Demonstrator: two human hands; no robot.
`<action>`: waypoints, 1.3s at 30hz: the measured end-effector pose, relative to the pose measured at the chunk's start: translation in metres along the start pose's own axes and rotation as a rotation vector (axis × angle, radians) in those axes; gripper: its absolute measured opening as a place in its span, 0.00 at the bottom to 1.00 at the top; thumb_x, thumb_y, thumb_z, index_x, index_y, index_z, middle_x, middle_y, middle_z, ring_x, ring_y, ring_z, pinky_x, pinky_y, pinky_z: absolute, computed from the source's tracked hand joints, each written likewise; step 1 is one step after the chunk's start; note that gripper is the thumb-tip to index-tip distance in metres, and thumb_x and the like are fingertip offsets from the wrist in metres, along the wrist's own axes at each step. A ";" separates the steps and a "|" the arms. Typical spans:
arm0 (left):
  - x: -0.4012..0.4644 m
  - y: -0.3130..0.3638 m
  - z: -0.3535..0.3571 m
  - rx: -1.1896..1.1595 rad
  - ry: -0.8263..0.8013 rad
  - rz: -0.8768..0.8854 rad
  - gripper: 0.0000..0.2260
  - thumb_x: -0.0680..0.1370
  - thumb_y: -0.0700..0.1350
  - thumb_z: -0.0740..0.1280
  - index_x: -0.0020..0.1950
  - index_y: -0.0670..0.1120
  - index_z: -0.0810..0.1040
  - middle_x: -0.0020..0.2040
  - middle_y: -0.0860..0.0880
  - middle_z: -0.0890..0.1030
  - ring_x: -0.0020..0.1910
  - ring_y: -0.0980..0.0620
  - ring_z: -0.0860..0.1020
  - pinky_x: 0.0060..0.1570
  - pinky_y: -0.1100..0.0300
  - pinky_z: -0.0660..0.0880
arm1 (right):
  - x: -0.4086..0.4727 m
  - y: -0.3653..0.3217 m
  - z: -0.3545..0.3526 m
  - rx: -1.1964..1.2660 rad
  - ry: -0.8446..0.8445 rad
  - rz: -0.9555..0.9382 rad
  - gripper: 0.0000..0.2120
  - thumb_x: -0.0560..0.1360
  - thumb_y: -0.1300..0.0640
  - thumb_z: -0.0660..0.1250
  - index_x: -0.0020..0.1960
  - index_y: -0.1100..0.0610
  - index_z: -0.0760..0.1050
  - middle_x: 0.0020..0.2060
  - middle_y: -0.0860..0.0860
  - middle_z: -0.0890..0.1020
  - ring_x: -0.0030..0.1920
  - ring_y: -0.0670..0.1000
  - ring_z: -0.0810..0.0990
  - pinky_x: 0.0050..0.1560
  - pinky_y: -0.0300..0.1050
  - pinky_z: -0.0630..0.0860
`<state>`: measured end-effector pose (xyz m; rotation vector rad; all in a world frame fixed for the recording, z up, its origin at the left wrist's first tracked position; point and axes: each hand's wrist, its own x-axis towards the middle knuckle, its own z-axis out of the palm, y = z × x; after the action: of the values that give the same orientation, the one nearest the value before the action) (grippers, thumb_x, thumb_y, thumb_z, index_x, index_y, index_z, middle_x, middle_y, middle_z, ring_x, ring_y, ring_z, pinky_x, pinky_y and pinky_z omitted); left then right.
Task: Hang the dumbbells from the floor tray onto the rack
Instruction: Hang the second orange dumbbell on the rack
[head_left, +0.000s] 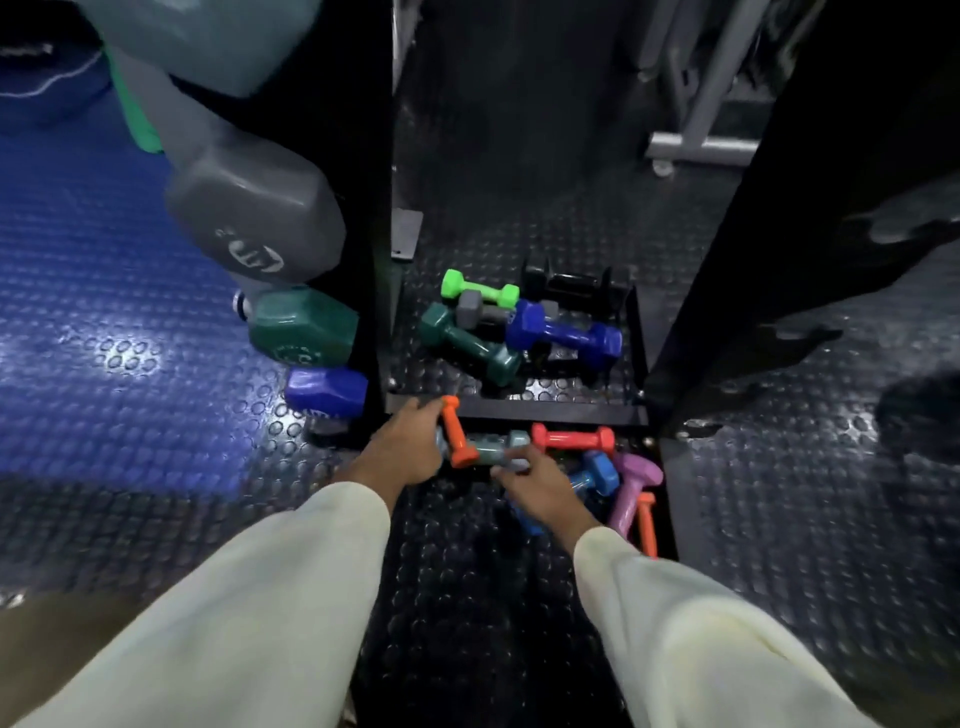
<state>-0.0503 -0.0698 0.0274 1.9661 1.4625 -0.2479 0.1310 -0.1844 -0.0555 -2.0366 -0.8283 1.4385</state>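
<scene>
The left hand (402, 451) is gripping an orange dumbbell (456, 431) while the right hand (540, 486) is pinching a grey-blue dumbbell (493, 449) beside it.

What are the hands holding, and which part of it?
The left hand grips an orange dumbbell by its handle. The right hand reaches to a grey-blue dumbbell; its fingers touch one end, but blur hides whether they grip.

dim gym scene, glare patch on blue floor (124, 348), motion-blurred hands, wide-angle bending at edges
</scene>
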 end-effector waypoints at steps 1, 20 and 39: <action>0.010 -0.001 0.003 -0.006 -0.011 -0.012 0.33 0.79 0.45 0.69 0.82 0.58 0.60 0.74 0.45 0.66 0.70 0.38 0.74 0.68 0.46 0.73 | 0.012 0.007 0.010 0.033 -0.020 0.036 0.23 0.61 0.33 0.72 0.54 0.37 0.74 0.46 0.50 0.84 0.44 0.54 0.80 0.56 0.60 0.81; 0.083 0.008 0.022 -0.255 0.145 -0.185 0.17 0.76 0.44 0.68 0.65 0.55 0.82 0.63 0.48 0.76 0.60 0.45 0.78 0.61 0.60 0.73 | 0.039 -0.049 0.045 0.509 0.033 0.258 0.06 0.82 0.61 0.66 0.58 0.61 0.74 0.44 0.54 0.80 0.39 0.49 0.80 0.43 0.46 0.83; -0.145 0.160 -0.128 -0.481 0.702 0.316 0.16 0.86 0.46 0.61 0.73 0.46 0.71 0.64 0.45 0.79 0.62 0.44 0.77 0.56 0.59 0.68 | -0.181 -0.230 -0.113 0.046 0.631 -0.668 0.12 0.87 0.53 0.57 0.66 0.56 0.73 0.51 0.48 0.79 0.51 0.49 0.76 0.49 0.39 0.63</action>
<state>0.0137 -0.1294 0.2630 1.9044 1.3899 0.9318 0.1495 -0.1651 0.2566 -1.7564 -1.0261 0.4122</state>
